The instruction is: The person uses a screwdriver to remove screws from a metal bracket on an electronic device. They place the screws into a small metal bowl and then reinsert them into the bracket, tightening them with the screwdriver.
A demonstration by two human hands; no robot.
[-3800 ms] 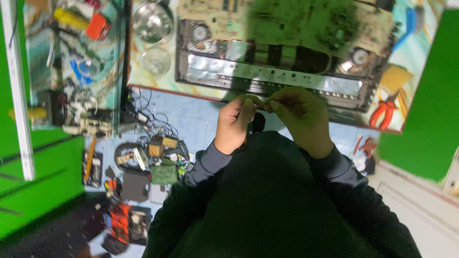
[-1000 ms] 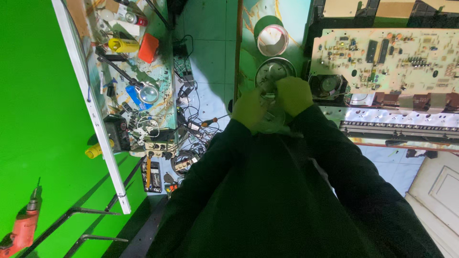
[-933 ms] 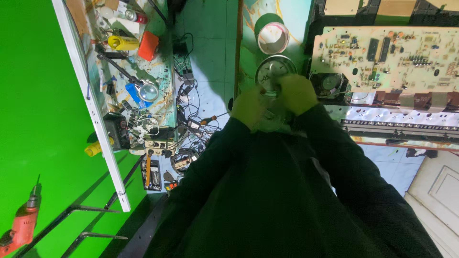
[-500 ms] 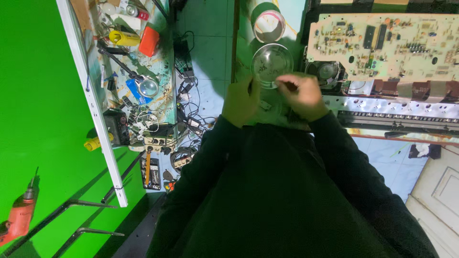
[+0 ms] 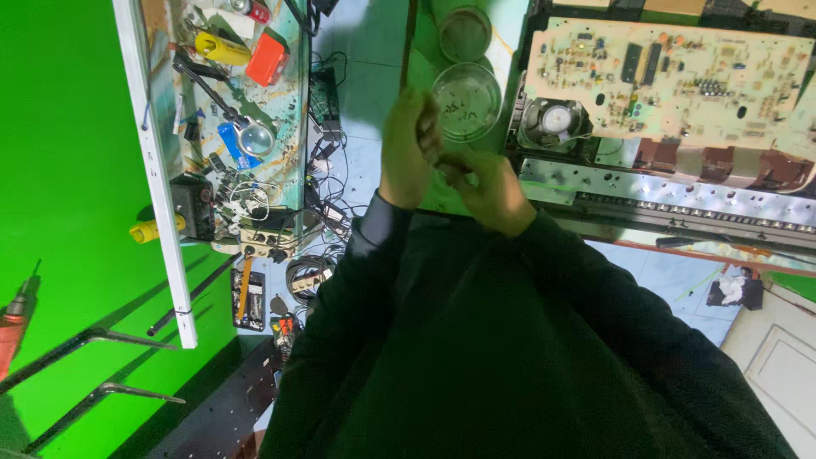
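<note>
two hands meet just below a clear round dish at the bench edge

the left hand stands upright with its fingers curled, the right hand touches it from the side, fingers bent inward; whether anything small is pinched between them cannot be told. the clear round dish sits just above the fingertips, a second round container beyond it. right of the hands lies a large circuit board with a small fan on a metal chassis. far to the left, a cluttered glass shelf holds a magnifying glass.
</note>
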